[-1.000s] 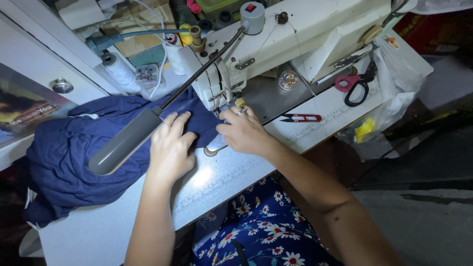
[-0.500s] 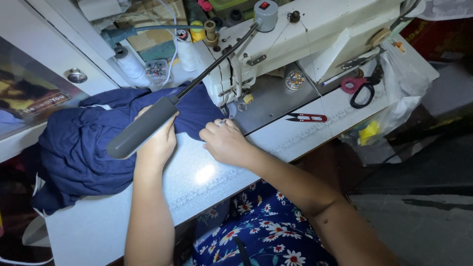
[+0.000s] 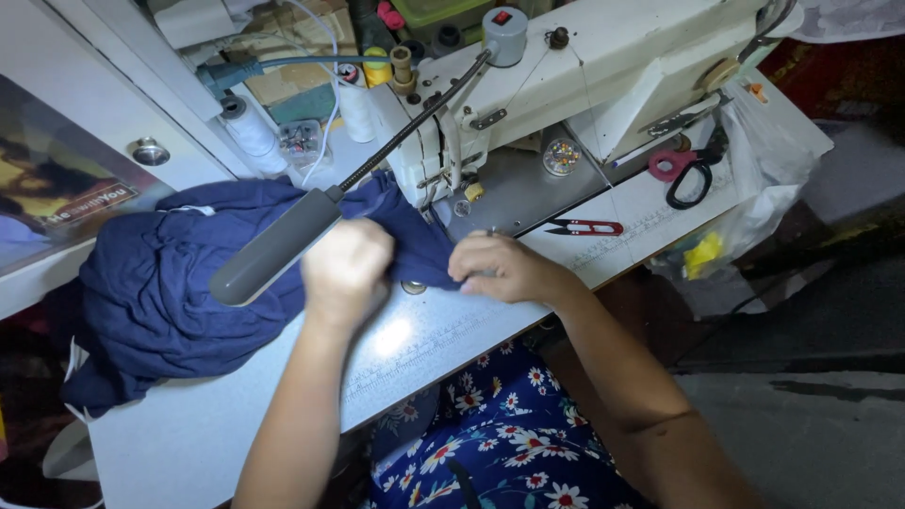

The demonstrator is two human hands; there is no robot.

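Right now my left hand (image 3: 344, 269) is fisted on the navy fabric (image 3: 160, 283), and my right hand (image 3: 500, 269) pinches its edge on the tabletop (image 3: 434, 330), just before the sewing machine (image 3: 566, 85). Fabric sits mostly bunched at left; stitching looks barely begun.

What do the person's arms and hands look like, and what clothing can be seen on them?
Both arms are bare up to the frame edge: no sleeves, gloves, watch or bracelets show. The left hand and the right hand seem to carry no rings, though the fingers are partly hidden. The only clothing visible is a dark blue garment with white and red flowers over the lap.
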